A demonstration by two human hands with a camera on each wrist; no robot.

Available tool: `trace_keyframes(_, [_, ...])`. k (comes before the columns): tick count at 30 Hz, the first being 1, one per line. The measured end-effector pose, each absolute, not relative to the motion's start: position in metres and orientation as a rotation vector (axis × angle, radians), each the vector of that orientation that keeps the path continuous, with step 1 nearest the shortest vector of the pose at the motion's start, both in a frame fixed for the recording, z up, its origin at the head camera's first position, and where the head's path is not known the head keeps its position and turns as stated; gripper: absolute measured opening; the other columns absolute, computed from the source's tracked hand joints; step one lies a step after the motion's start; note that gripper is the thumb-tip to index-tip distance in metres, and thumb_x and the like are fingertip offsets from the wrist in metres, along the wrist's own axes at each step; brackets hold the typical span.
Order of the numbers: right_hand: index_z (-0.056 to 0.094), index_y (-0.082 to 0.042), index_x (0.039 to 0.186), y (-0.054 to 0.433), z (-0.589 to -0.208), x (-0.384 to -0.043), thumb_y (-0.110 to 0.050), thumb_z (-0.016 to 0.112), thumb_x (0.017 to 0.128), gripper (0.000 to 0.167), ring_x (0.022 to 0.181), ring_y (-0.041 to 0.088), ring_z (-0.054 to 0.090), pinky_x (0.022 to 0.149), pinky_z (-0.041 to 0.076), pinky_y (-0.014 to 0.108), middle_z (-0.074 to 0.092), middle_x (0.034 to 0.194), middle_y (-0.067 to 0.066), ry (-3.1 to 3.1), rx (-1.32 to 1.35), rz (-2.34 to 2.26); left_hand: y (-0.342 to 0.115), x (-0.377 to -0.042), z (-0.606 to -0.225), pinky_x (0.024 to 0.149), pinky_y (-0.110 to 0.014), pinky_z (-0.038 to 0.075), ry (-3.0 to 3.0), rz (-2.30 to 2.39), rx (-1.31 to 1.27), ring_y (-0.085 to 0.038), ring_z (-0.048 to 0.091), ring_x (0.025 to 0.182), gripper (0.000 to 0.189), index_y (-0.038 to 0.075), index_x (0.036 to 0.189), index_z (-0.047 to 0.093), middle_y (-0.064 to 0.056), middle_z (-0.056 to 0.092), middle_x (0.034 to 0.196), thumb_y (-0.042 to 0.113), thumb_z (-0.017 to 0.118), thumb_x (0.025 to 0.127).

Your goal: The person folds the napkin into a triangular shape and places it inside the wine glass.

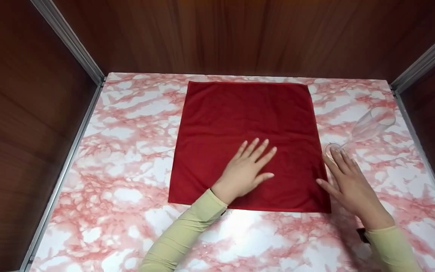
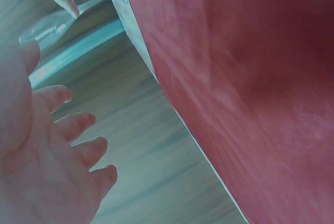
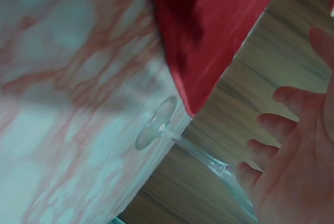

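A square red cloth (image 1: 236,113) lies spread on the table with a few shallow creases. Over its lower middle is my left hand (image 1: 246,170), fingers straight and spread, palm down, holding nothing. My right hand (image 1: 351,185) is at the cloth's right edge, its fingers extended and also holding nothing. Just beyond those fingertips a clear stemmed glass (image 1: 370,124) with a tall narrow bowl stands upright; the fingers overlap its foot in the head view. From the right wrist, the round foot (image 3: 156,124) shows on the table near the cloth's corner, with the hand apart from it.
The table (image 1: 127,196) has a pink and white marbled top. A dark wood panel (image 1: 240,37) rises behind it, and similar panels with grey metal edging (image 1: 66,34) close off the left and right sides.
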State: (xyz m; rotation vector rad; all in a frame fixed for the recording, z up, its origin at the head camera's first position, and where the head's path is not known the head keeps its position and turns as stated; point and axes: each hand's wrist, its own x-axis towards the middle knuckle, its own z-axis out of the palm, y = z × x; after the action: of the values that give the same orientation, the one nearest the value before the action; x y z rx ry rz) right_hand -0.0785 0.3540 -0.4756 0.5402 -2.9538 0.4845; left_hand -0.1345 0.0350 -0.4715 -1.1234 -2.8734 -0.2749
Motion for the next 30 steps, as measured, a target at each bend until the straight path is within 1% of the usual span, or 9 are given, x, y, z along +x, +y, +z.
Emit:
trace_keyframes(5, [0.028,-0.018,0.152,0.360,-0.476,-0.064,-0.037,0.064,0.091,0.074,0.144,0.030,0.006,0.113,0.010,0.053,0.015,0.158,0.009,-2.952,0.545,0.475,0.049,-0.128,-0.473,0.115,-0.041,-0.001,-2.844,-0.271,-1.215,-0.026,0.003,0.145,0.066,0.027,0.154,0.016,-0.003,0.011,0.159,0.058,0.032,0.098])
trace_keyframes(7, [0.029,-0.016,0.151,0.361,-0.477,-0.059,-0.036,0.065,0.090,0.073,0.144,0.030,0.006,0.112,0.011,0.055,0.016,0.158,0.009,-2.949,0.547,0.470,0.054,-0.126,-0.474,0.115,-0.041,0.000,-2.824,-0.253,-1.239,-0.026,0.005,0.145,0.066,0.027,0.154,0.017,-0.003,0.013,0.159,0.058,0.032,0.098])
trace_keyframes(12, [0.033,-0.015,0.150,0.359,-0.481,-0.048,-0.036,0.067,0.088,0.074,0.144,0.030,0.009,0.113,0.013,0.050,0.020,0.157,0.009,-2.955,0.559,0.466,0.066,-0.120,-0.479,0.115,-0.042,0.003,-2.800,-0.230,-1.299,-0.026,0.008,0.145,0.066,0.027,0.154,0.019,-0.003,0.016,0.158,0.058,0.034,0.097])
trace_keyframes(15, [0.034,-0.014,0.149,0.359,-0.485,-0.042,-0.036,0.068,0.088,0.073,0.143,0.033,0.013,0.114,0.013,0.047,0.024,0.155,0.011,-2.961,0.569,0.470,0.073,-0.115,-0.482,0.115,-0.041,0.003,-2.805,-0.188,-1.341,-0.026,0.009,0.144,0.066,0.027,0.154,0.018,-0.003,0.016,0.158,0.058,0.033,0.098])
trace_keyframes(20, [0.033,-0.018,0.150,0.357,-0.489,-0.033,-0.038,0.068,0.087,0.075,0.142,0.034,0.015,0.110,0.018,0.056,0.022,0.156,0.007,-3.007,0.558,0.483,0.083,-0.107,-0.486,0.115,-0.041,0.005,-2.798,-0.116,-1.398,-0.024,0.010,0.144,0.065,0.028,0.153,0.020,-0.002,0.018,0.158,0.060,0.030,0.097])
trace_keyframes(23, [0.032,-0.019,0.150,0.357,-0.492,-0.028,-0.041,0.068,0.087,0.076,0.142,0.034,0.015,0.110,0.019,0.054,0.021,0.157,0.004,-3.043,0.551,0.486,0.089,-0.103,-0.489,0.115,-0.041,0.006,-2.801,-0.093,-1.423,-0.023,0.011,0.144,0.064,0.029,0.153,0.021,-0.001,0.019,0.157,0.060,0.031,0.097])
trace_keyframes(26, [0.034,-0.016,0.150,0.357,-0.494,-0.025,-0.043,0.068,0.087,0.076,0.140,0.038,0.019,0.111,0.020,0.050,0.022,0.157,0.005,-3.060,0.560,0.475,0.095,-0.099,-0.492,0.115,-0.041,0.006,-2.808,-0.062,-1.457,-0.023,0.010,0.144,0.064,0.031,0.153,0.021,0.000,0.019,0.158,0.060,0.031,0.097])
trace_keyframes(28, [0.034,-0.014,0.149,0.358,-0.496,-0.023,-0.044,0.067,0.087,0.076,0.139,0.039,0.020,0.111,0.020,0.050,0.022,0.156,0.007,-3.071,0.561,0.477,0.099,-0.097,-0.494,0.115,-0.041,0.006,-2.804,-0.037,-1.485,-0.023,0.010,0.144,0.064,0.031,0.153,0.020,0.000,0.019,0.158,0.060,0.031,0.097])
trace_keyframes(30, [0.035,-0.013,0.149,0.358,-0.498,-0.021,-0.044,0.067,0.087,0.076,0.139,0.040,0.020,0.109,0.022,0.054,0.024,0.156,0.008,-3.083,0.553,0.484,0.103,-0.094,-0.496,0.115,-0.041,0.007,-2.798,-0.014,-1.513,-0.023,0.011,0.144,0.064,0.031,0.153,0.020,0.001,0.018,0.158,0.060,0.031,0.097])
